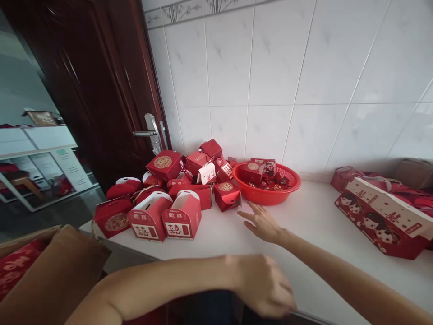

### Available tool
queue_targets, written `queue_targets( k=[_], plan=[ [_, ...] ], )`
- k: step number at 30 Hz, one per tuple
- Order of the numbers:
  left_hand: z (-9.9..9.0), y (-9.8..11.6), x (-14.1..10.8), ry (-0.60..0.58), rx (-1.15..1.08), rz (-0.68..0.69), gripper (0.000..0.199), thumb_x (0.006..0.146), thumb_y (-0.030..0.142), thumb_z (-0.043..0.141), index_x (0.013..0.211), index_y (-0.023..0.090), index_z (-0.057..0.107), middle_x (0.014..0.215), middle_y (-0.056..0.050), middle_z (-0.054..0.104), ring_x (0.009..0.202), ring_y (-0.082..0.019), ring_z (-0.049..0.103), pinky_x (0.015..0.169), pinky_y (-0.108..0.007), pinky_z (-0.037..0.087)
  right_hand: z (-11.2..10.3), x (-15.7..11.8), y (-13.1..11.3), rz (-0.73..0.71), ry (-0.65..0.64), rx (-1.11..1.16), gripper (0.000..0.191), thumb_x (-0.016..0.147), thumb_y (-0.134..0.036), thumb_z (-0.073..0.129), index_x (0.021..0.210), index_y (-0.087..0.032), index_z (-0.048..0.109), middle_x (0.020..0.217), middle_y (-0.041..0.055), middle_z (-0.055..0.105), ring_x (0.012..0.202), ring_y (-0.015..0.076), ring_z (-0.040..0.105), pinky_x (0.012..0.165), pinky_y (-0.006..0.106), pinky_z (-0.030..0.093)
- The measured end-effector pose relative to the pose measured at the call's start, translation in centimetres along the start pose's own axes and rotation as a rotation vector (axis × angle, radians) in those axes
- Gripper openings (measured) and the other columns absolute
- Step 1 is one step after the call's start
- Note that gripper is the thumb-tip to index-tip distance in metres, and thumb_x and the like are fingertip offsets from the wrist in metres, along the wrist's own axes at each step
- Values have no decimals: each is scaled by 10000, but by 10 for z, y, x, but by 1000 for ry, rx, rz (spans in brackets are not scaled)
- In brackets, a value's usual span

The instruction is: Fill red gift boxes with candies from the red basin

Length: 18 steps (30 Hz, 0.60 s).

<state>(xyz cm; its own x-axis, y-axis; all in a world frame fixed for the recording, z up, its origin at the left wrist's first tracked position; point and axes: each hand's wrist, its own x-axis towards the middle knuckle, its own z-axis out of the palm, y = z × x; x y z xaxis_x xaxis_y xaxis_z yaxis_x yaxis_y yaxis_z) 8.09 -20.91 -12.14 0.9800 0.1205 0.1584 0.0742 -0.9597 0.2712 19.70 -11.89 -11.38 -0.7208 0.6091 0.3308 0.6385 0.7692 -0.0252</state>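
Observation:
My right hand point(260, 223) is above the white table, fingers spread and holding nothing, just in front of a red plastic basket point(267, 196). Close to its fingertips sits a small red box point(227, 196) with a gold emblem. My left hand point(265, 285) is blurred near the table's front edge, its forearm crossing from the lower left; its fingers are too smeared to read. Two red gift boxes with white labels stand side by side, one point(181, 215) to the right of the other point(147, 217). The basket holds small red boxes and packets.
More red boxes point(164, 165) are heaped near the tiled wall. A large printed red box point(382, 221) lies at the right beside red bags point(345, 178). An open cardboard carton point(57, 275) is at the lower left. Behind stands a dark door point(91, 81).

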Motion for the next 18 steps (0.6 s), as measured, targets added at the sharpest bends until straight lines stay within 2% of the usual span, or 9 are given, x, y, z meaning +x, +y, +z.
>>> queue_targets(
  k=[2,3,6,8,11,13,16,18],
  plan=[
    [-45,-11,-22,133,132,-105,202,941,239,524,976,206,720,976,-68,755,917,-209,703,882,-331,527,11,13,-1,77,-70,126,476,914,-225,577,1389,-249,604,1463,174,535,1330,336,533,1029,480,480],
    [-64,-17,-33,201,187,-207,215,950,237,517,991,198,724,983,-67,752,925,-202,697,901,-325,522,16,18,-1,87,-85,190,513,881,-216,614,1393,-236,599,1449,165,556,1351,336,516,1044,468,476],
    [-99,-36,-65,311,355,-483,223,919,175,530,1010,203,732,1133,-76,700,1032,-211,664,974,-340,509,23,24,1,91,21,383,490,863,-211,615,1353,-208,620,1386,142,621,1320,313,556,1050,450,487],
    [-105,-47,-81,365,456,-630,241,884,133,551,1034,203,727,1226,-100,645,1152,-253,616,1042,-397,483,21,22,2,123,166,494,419,903,-258,571,1313,-212,643,1358,135,644,1261,299,608,1033,457,503],
    [-104,-55,-90,411,505,-778,273,890,165,561,1115,214,707,1314,-130,579,1240,-307,567,1058,-470,476,4,16,4,235,313,609,367,921,-347,546,1223,-205,700,1245,127,712,1125,297,684,977,455,542],
    [-102,-55,-87,445,466,-828,308,924,254,554,1205,228,675,1341,-132,562,1209,-303,595,1016,-455,510,-13,13,7,308,348,661,350,912,-374,546,1161,-212,732,1151,104,752,1007,284,721,901,435,577],
    [-104,-53,-74,500,380,-864,435,940,396,555,1339,228,591,1335,-120,586,1127,-279,650,943,-406,550,-41,10,13,375,401,686,307,886,-382,571,1072,-231,762,1052,74,781,927,262,735,838,396,591],
    [-109,-50,-64,534,335,-847,473,941,415,551,1375,228,557,1324,-108,614,1095,-263,670,910,-375,558,-57,6,18,398,431,663,275,862,-352,590,1028,-228,770,1004,69,789,874,251,736,818,388,591]
  ],
)
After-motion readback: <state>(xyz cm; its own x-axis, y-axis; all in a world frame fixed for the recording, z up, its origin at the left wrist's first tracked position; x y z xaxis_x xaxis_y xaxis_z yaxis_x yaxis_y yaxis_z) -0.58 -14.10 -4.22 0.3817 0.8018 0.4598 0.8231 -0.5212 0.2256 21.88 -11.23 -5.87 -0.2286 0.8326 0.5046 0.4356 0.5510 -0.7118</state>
